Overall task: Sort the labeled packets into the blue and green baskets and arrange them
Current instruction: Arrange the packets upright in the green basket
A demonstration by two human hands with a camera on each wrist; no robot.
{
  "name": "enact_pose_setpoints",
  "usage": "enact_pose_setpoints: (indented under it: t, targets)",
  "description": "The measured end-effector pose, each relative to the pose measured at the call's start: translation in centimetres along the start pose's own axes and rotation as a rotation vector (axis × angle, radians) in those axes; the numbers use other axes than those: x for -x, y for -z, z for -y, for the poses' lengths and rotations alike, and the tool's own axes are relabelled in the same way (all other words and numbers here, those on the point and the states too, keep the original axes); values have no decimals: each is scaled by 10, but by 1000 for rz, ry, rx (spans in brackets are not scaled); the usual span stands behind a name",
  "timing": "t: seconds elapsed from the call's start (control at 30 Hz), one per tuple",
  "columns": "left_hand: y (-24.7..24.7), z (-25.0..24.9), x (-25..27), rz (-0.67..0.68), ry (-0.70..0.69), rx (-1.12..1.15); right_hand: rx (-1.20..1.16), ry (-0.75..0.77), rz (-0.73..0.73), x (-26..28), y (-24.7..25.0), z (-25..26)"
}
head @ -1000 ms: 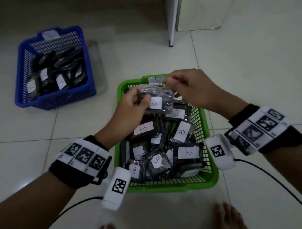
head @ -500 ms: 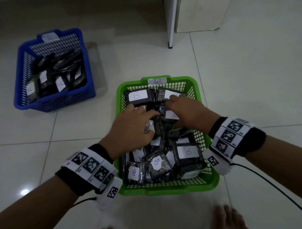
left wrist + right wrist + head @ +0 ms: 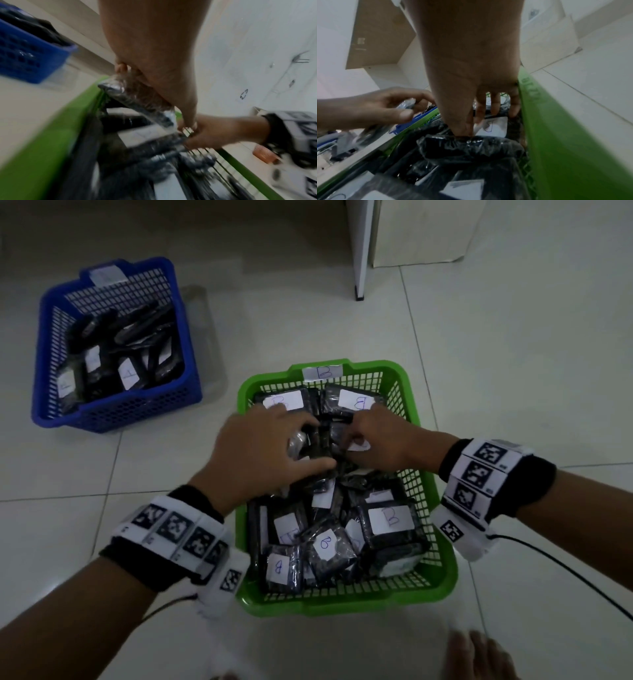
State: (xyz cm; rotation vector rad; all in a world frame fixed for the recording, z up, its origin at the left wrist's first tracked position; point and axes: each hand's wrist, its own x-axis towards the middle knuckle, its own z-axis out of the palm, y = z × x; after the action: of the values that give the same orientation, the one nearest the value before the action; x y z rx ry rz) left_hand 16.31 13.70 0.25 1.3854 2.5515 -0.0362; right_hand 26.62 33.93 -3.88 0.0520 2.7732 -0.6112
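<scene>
Both hands dropped into the green basket (image 3: 442,549): left hand (image 3: 263,453) fingers grip a packet (image 3: 301,440) on edge, long axis left-right; right hand (image 3: 380,440) pinches another.

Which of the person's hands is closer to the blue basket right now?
The left. The left hand is over the green basket on the side facing the blue basket, though still apart from it. The right hand is farther, toward the green basket's opposite side.
</scene>
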Motion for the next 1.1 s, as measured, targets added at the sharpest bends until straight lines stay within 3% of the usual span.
enact_pose_setpoints:
  t: [0.13, 0.23, 0.37, 0.57, 0.67, 0.8, 0.87, 0.97, 1.03, 1.1]
  targets:
    - [5, 35, -7, 107, 55, -185, -196, -193, 182, -9, 10, 12]
    - [-5, 42, -4, 137, 59, -147, -404, -328, 276, -16, 18, 25]
    - [-13, 41, -1, 89, 60, -53, -607, -504, 205, -25, 13, 38]
    - [-13, 41, 2, 40, 75, 94, -706, -583, 66, -37, -2, 36]
    - [-11, 37, 2, 74, 87, 124, -549, -439, 55, -37, -4, 37]
    - [3, 31, 1, 127, 143, -184, -141, -161, 63, -38, 18, 39]
    - [12, 29, 2, 130, 192, -358, 55, -153, 36, -40, 34, 31]
    - [19, 19, 5, 124, 173, -435, 165, -201, 89, -36, 45, 16]
    - [22, 11, 2, 93, 113, -381, 190, -210, 124, -28, 39, 13]
    - [17, 7, -4, 74, 68, -158, 224, -195, 98, -20, 27, 13]
